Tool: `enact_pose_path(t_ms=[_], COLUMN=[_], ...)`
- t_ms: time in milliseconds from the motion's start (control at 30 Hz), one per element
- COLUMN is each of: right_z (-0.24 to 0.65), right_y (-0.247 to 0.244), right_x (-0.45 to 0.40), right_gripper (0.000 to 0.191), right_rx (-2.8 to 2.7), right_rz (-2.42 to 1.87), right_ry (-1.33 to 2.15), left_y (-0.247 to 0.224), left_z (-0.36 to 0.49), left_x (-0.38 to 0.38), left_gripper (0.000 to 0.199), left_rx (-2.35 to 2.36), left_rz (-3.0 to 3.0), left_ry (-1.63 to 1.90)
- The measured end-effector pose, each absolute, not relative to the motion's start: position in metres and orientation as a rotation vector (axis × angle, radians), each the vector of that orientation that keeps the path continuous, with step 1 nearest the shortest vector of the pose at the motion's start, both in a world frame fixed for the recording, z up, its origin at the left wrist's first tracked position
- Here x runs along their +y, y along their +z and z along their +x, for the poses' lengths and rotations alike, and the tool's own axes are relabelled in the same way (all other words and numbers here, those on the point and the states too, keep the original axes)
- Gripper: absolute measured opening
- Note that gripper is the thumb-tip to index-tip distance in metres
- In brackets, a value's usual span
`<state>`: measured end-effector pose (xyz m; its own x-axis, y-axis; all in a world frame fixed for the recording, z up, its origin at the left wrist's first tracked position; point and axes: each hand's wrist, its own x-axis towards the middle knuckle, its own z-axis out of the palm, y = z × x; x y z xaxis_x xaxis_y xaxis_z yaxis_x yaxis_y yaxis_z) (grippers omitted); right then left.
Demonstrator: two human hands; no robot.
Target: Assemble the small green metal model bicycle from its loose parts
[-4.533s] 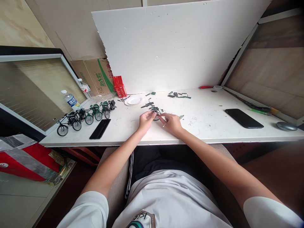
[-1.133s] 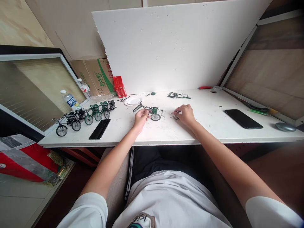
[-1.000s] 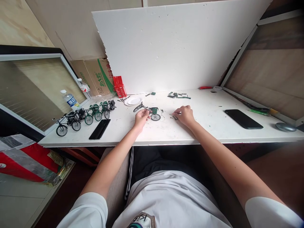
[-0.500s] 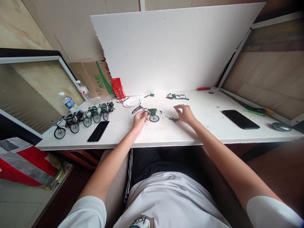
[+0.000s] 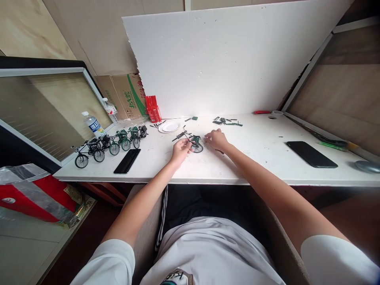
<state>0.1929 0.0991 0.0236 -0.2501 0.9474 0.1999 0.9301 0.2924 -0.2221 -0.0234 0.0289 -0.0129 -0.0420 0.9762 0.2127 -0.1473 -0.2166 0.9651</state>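
1. The miniature bicycle [image 5: 196,147], with a green pannier [image 5: 195,139] over its rear wheel, was at the middle of the white tabletop [image 5: 252,170]; with 12 o'clock toward the foam board [image 5: 225,59], its handlebar end pointed to about 10.
2. The left hand [image 5: 179,152], on its 7 to 8 o'clock side, gripped the frame between thumb and fingers.
3. The right hand [image 5: 218,139] hovered at 3 o'clock, near the pannier but apart from it, fingers bent; whether they pinched anything could not be told. A small dark part [image 5: 219,151] lay just below this hand, toward 4.
4. At 12 o'clock, well apart, lay a small green piece [image 5: 194,118]; between 1 and 2, a loose cluster of dark and green bicycle parts [image 5: 227,121].
5. At 10 o'clock sat the white plates [image 5: 170,126], with a red carton [image 5: 153,109] farther out and a brown cardboard box [image 5: 127,97] behind that.
6. Around 9 o'clock, assembled black and green miniature bicycles [image 5: 115,149] stood upright in a row, beside a blue-labelled bottle [image 5: 95,126].
7. One black smartphone [image 5: 127,161] lay toward 8 o'clock, another phone [image 5: 311,154] far out at 3. A red-handled tool [image 5: 261,112] lay at 2.
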Motion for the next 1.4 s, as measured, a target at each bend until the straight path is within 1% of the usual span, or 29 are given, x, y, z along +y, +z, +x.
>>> enact_pose_path(t_ms=[167,267,333,467,533,600,667,900,1000,1067,1233,1400], right_z=[0.190,0.192,0.195,0.199,0.199,0.198,0.194,0.181,0.181,0.182,0.181,0.180], right_y=[0.014,0.009,0.009,0.009,0.010,0.010,0.011,0.012,0.009,0.007,0.002,-0.001], right_x=[0.103,0.103,0.102,0.090,0.079,0.067,0.054,0.036,0.039,0.041,0.043,0.044], right_gripper=[0.030,0.023,0.022,0.028,0.038,0.046,0.049,0.051,0.055,0.054,0.044,0.043], right_rx=[-2.234,-2.157,-2.057,-1.830,-1.781,-1.752,-1.749,-1.614,-1.593,-1.615,-1.739,-1.771], right_rz=[-1.687,-1.576,-1.494,-1.283,-1.182,-1.122,-1.054,-0.935,-0.861,-0.822,-0.834,-0.839], right_ry=[0.011,0.004,0.064,0.354,0.482,0.536,0.591,0.661,0.774,0.828,0.725,0.679], left_y=[-0.009,-0.009,-0.010,-0.010,-0.010,-0.011,-0.013,-0.019,-0.019,-0.019,-0.019,-0.019], left_z=[-0.021,-0.021,-0.021,-0.020,-0.019,-0.018,-0.018,-0.015,-0.015,-0.016,-0.016,-0.014], left_x=[0.024,0.023,0.023,0.022,0.021,0.021,0.022,0.027,0.027,0.026,0.024,0.023], left_gripper=[0.050,0.049,0.046,0.044,0.043,0.043,0.044,0.047,0.048,0.048,0.042,0.039], left_rx=[0.966,0.960,0.981,1.029,1.029,1.014,0.997,0.968,0.962,0.948,0.900,0.891], left_rz=[1.240,1.270,1.286,1.310,1.343,1.378,1.393,1.344,1.343,1.353,1.422,1.423], left_ry=[1.429,1.417,1.417,1.412,1.389,1.361,1.337,1.315,1.317,1.317,1.299,1.278])
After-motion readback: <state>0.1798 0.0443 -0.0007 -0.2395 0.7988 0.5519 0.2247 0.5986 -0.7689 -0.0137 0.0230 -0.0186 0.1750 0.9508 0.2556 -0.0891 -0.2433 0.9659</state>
